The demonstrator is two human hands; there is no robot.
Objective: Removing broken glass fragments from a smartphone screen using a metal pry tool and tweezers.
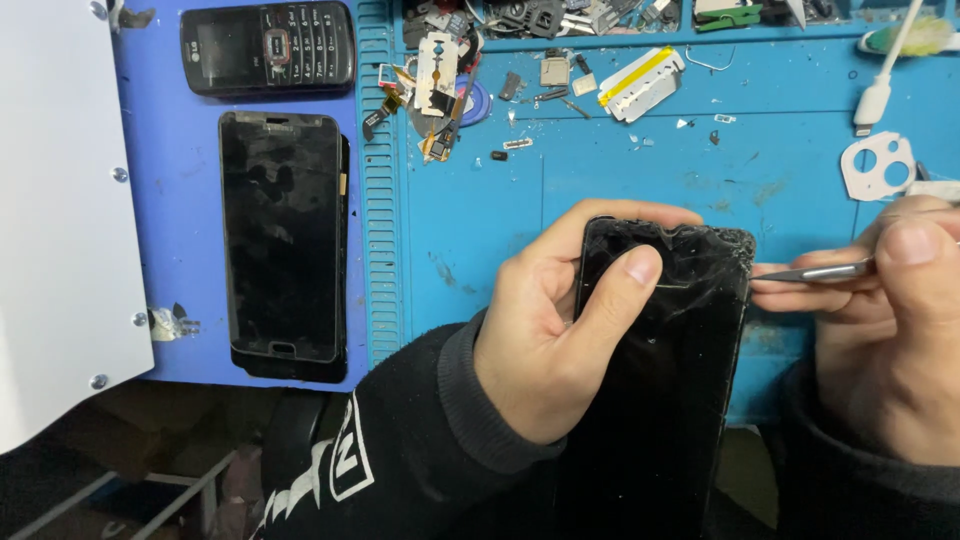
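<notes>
- The cracked phone (660, 370) sits low and centre in the view, lifted off the blue worktop (620, 170) and tilted toward the person; its glass is shattered at the top right corner, which is the part turned toward the tool.
- The left hand (545, 335) wraps it from the 9 o'clock side, thumb pressed flat on the screen near the top and fingers (640, 212) curled over the upper edge, a grip that seems meant to steady the body against sideways pressure.
- The right hand (885, 320), at 3 o'clock, pinches a thin metal tool (815, 271) between thumb and closed fingers; the tip meets the phone's right edge just under the broken corner, apparently where a seam would give.
- At 12 o'clock on the worktop lie loose small parts, a razor blade (436, 66) and a stack of blades (640, 84), near at hand.
- At 2 o'clock lies a white cable (878, 95), with a white camera-shaped cutout (878, 165) below it.
- At 9 o'clock a second dark smartphone (283, 245) lies flat, apart from the work, with a keypad phone (268, 46) above it at 10 o'clock.
</notes>
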